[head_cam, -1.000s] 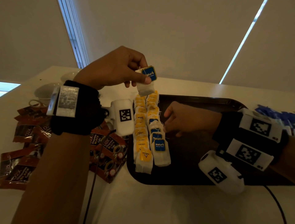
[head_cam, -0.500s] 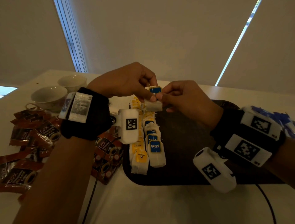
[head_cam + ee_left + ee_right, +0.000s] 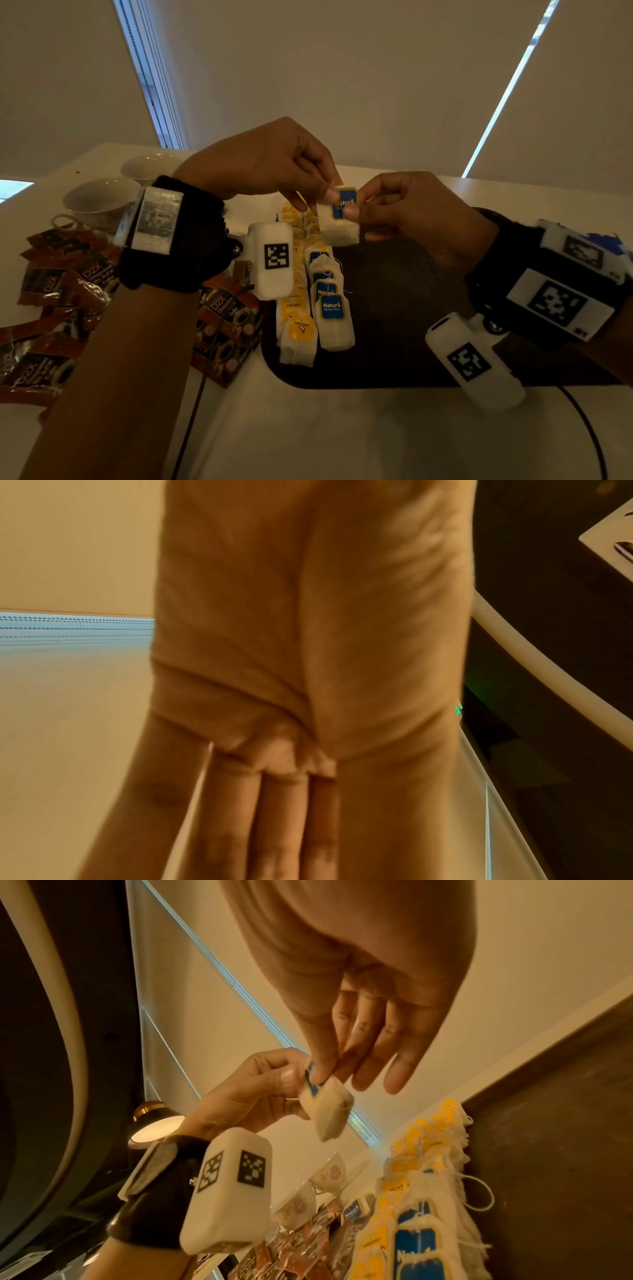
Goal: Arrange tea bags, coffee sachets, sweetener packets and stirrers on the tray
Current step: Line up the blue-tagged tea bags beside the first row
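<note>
Above centre frame, over the dark tray [image 3: 394, 342]: blue-tagged tea bag [image 3: 339, 219], now pinched by right hand [image 3: 421, 219] too, alongside left hand [image 3: 267, 164]. Probably straightening before joining the blue row [image 3: 330, 308].

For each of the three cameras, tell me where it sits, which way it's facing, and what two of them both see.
Head: looks forward and down at the tray; both hands pinch a blue-tagged tea bag above it.
Left wrist: looks along the palm of the left hand; tea bag hidden.
Right wrist: looks along the right hand toward the left hand.
Shared: head and right wrist both show the pinched tea bag.
</note>
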Demonstrator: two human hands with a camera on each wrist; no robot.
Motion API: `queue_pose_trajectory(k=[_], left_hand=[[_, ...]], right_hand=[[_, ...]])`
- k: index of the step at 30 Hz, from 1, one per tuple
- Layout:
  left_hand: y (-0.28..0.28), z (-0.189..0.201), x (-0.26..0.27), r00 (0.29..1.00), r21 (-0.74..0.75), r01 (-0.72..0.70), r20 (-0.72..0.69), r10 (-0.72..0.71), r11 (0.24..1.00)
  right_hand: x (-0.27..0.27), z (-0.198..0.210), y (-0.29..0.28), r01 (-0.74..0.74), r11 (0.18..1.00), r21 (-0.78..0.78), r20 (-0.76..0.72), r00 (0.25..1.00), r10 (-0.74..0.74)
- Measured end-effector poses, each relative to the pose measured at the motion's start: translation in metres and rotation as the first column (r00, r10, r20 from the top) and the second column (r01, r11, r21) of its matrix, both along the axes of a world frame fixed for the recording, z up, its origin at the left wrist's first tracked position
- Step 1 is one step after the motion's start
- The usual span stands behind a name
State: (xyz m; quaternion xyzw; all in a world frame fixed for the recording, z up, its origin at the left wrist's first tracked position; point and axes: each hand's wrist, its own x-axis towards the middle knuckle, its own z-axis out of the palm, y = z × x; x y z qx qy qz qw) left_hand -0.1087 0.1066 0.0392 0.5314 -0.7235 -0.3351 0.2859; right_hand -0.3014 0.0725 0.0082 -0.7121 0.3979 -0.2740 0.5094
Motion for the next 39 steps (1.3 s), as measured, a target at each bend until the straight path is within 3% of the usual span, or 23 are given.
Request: queue_pose_trajectory(k=[3,5,8,11,17,25,33,39], left_hand=[[0.003,0.002,0.003,1.000,-0.028,-0.006,-0.003,0.006,1.000],[0.004,0.004,0.006,0.999,-0.058,-0.038,-0.018,0.037,0.998],[0.006,0.004,0.008,0.998,-0.066,-0.055,-0.008,0.054,0.996],[0.008,0.005,0.009,0.998,-0.067,-0.064,0.008,0.064,0.996],[0.011,0.006,0.015,0.993,-0.080,-0.116,0.011,0.117,0.990],[0.014,0.008,0.024,0.985,-0.105,-0.171,-0.011,0.171,0.980],[0.017,0.008,0.035,0.973,-0.132,-0.231,-0.050,0.227,0.964],[0.024,0.009,0.052,0.955,-0.160,-0.296,-0.070,0.288,0.942]], right_hand=[[-0.012,0.001,0.008,-0.101,0.985,0.142,-0.234,0.963,0.133],[-0.020,-0.003,0.015,-0.162,0.958,0.236,-0.395,0.885,0.247],[-0.024,-0.013,0.025,-0.215,0.921,0.325,-0.504,0.784,0.362],[-0.021,-0.022,0.034,-0.204,0.876,0.437,-0.502,0.753,0.425],[-0.012,-0.032,0.038,-0.097,0.837,0.538,-0.461,0.798,0.388],[-0.006,-0.040,0.036,0.004,0.904,0.428,-0.636,0.712,0.298],[-0.001,-0.043,0.035,0.032,0.890,0.454,-0.546,0.799,0.250],[-0.003,-0.042,0.032,0.016,0.879,0.477,-0.542,0.792,0.280]])
